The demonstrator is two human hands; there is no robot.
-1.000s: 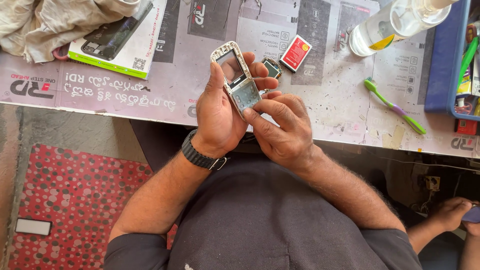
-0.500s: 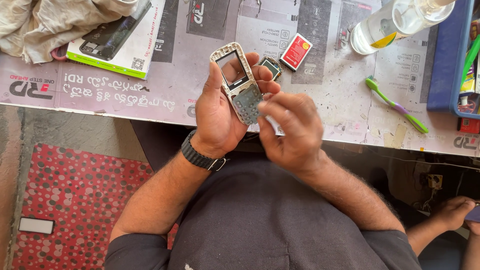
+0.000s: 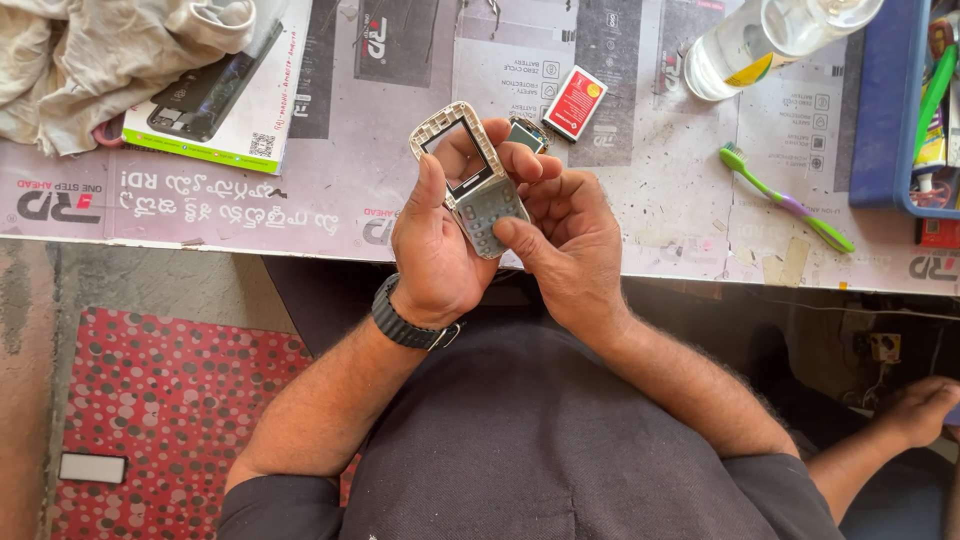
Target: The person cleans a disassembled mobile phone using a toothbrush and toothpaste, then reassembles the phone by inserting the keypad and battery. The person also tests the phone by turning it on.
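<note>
A: What is seen nearest the camera?

B: A dark shirt and two bare forearms are seen, a black watch (image 3: pixel 405 322) being worn on the left wrist. Just beyond, a phone front housing (image 3: pixel 470 175) is gripped in the left hand (image 3: pixel 435 250), the fingers being curled behind it and the thumb laid along its left edge.

A: And the right hand (image 3: pixel 570 245)?

B: It is closed loosely beside the housing, its thumb pressed on the grey keypad at the lower end.

A: How is the housing described?

B: A silver-white frame is shown, with an empty screen window through which fingers are visible, and a grey keypad below. It is held just above the near edge of the table (image 3: pixel 330 190).

A: What is laid on the surface?

B: The table is covered with printed sheets. A red battery (image 3: pixel 575 102) and a small circuit part (image 3: pixel 527 132) are placed just beyond the hands; a green toothbrush (image 3: pixel 785 198) lies to the right, a clear bottle (image 3: pixel 760 40) and a blue tray (image 3: pixel 885 110) farther off. A boxed phone (image 3: pixel 215 90) and a crumpled cloth (image 3: pixel 75 60) are found at far left.

A: And the room?

B: A red dotted mat (image 3: pixel 150 420) is seen on the floor; another person's hand (image 3: pixel 915 410) is visible at lower right.
</note>
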